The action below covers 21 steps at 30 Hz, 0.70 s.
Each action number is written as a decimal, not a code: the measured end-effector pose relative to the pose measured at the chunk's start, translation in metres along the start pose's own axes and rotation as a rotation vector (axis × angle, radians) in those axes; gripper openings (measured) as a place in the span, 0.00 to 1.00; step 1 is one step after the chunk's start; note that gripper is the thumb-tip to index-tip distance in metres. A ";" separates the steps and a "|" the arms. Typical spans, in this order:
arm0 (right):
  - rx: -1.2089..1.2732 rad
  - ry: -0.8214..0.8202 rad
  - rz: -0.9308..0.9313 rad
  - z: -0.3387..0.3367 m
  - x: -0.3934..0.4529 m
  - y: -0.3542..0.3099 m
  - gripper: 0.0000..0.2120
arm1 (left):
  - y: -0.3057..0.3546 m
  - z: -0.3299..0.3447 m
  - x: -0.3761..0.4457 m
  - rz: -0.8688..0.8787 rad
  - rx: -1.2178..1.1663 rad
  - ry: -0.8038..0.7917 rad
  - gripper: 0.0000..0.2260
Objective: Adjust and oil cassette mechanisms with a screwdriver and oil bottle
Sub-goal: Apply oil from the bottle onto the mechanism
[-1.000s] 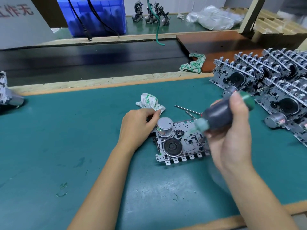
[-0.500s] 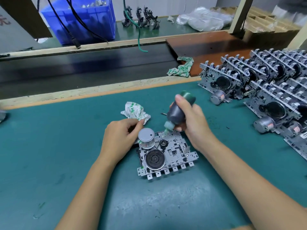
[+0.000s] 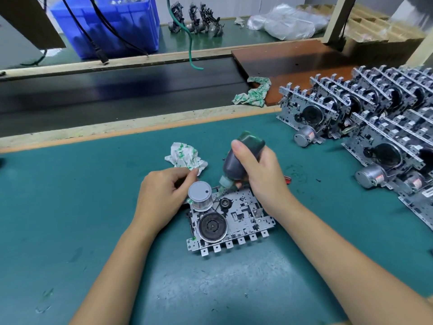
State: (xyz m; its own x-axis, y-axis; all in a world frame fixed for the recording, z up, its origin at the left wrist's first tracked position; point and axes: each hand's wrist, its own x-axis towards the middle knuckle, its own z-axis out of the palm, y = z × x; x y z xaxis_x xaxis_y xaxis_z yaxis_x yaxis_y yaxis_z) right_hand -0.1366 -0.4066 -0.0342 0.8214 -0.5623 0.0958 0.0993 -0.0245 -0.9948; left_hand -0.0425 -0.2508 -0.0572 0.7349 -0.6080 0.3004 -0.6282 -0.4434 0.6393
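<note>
Head view: the right hand (image 3: 262, 174) grips one oil bottle (image 3: 241, 160), tipped nozzle-down onto one cassette mechanism (image 3: 228, 220) lying on the table (image 3: 93, 207) between both hands. The left hand (image 3: 161, 198), fingers curled, pinches its left edge beside the motor (image 3: 200, 195). One crumpled rag (image 3: 185, 157) lies just beyond the left hand.

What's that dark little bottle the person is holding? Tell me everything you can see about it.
The oil bottle is small and looks like soft plastic, with a dark grey body, a dark green base and a pale green tapering nozzle. It is tipped upside down at a slant, base up and away, nozzle pointing down at the far edge of the cassette mechanism lying on the green mat. The right hand grips it, thumb along its side. Its contents can't be seen.
</note>
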 end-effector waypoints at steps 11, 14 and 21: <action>0.007 0.010 0.031 0.001 -0.001 -0.003 0.08 | 0.009 -0.003 -0.001 -0.064 -0.092 0.078 0.19; 0.059 0.068 0.060 -0.001 -0.001 -0.007 0.11 | 0.025 -0.015 -0.006 -0.042 -0.107 0.080 0.20; 0.538 0.226 0.114 -0.024 0.007 -0.029 0.20 | 0.048 -0.013 -0.018 -0.049 0.204 0.040 0.20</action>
State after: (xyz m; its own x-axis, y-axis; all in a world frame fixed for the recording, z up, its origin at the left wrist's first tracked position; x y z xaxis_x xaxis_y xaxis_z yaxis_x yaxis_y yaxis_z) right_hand -0.1474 -0.4293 -0.0058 0.7091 -0.7006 -0.0790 0.3372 0.4354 -0.8347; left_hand -0.0822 -0.2523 -0.0227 0.7726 -0.5577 0.3034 -0.6275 -0.5984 0.4981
